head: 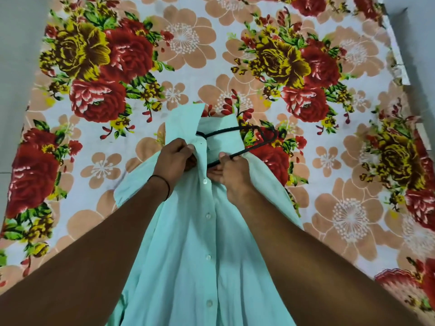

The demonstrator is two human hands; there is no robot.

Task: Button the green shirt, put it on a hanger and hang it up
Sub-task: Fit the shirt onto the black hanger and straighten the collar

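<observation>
My left hand (174,158) pinches the front edge of the green shirt (207,243) just below its collar. My right hand (233,171) grips one wire of the black hanger (226,131), thumb on top. The shirt (buttons closed below my hands) lies on a floral bedsheet (117,67), with the hanger protruding from its open neck.
</observation>
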